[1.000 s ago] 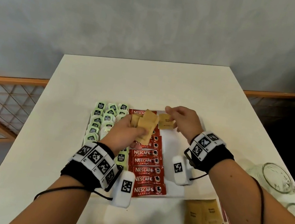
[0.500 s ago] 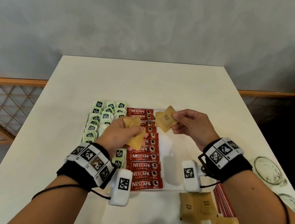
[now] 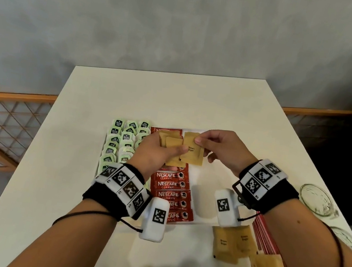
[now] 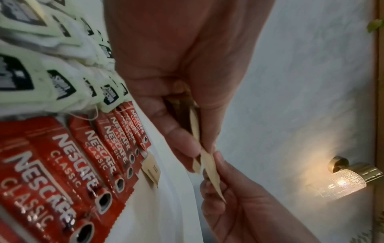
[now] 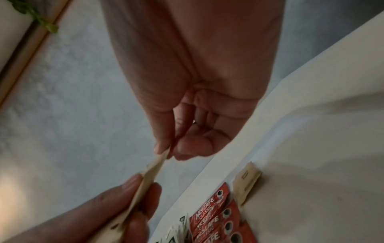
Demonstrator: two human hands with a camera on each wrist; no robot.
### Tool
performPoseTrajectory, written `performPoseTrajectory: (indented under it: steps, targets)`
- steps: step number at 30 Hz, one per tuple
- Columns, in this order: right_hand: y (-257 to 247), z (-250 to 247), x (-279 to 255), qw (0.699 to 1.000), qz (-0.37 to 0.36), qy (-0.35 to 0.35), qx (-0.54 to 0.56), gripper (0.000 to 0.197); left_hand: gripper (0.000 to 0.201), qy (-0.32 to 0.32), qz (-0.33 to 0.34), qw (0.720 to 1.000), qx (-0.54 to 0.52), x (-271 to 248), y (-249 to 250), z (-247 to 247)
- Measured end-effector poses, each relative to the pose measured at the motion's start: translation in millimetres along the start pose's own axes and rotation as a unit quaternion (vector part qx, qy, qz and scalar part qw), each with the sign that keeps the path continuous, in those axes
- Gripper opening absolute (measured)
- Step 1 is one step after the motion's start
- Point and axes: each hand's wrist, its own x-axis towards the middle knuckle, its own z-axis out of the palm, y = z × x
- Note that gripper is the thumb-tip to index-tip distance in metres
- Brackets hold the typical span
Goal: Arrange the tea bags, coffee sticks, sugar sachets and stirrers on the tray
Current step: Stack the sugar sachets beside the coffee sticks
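Sugar sachets (image 3: 172, 154) fanned and gripped in left hand (image 3: 155, 153), one sachet (image 3: 191, 151) pinched by right hand (image 3: 219, 150), both held above tray (image 3: 206, 181).

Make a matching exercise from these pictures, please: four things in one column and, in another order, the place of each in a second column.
Things:
1. tea bags
2. coffee sticks
3. loose sugar sachets
4. glass

Places:
A. on the table, near side of the tray, under the right forearm
B. leftmost rows on the tray
C. near the right edge of the table, beyond the right wrist
D. red column on the tray, right of the green rows

Pairs: 1-B, 2-D, 3-A, 4-C
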Motion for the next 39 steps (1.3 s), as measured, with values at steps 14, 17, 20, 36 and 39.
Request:
performPoseTrajectory:
  steps: [14,17,20,36,39]
  targets:
    - [33.9,-40.7,41.4,0.970,0.134,0.192,-0.069,0.015,0.019,0.035,-0.025,0.997,-0.069,14.6,1.2,-11.3]
    - [41.0,-40.6,52.2,0.959,0.162,0.197,-0.124,0.013,0.015,0.031,-0.049,0.995,-0.085,15.1,1.1,-13.6]
    - [43.8,-36.2,57.9,0.954,0.176,0.197,-0.142,0.012,0.014,0.024,-0.067,0.993,-0.097,16.2,2.2,-13.6]
    - [37.6,-18.2,66.8,0.929,0.157,0.203,-0.268,0.022,0.044,-0.009,-0.031,0.995,-0.094,13.5,-12.3,-20.6]
    - [29.2,-5.4,48.1,0.960,0.069,0.204,-0.180,0.027,0.045,-0.003,-0.031,0.994,-0.109,12.0,-12.5,-18.5]
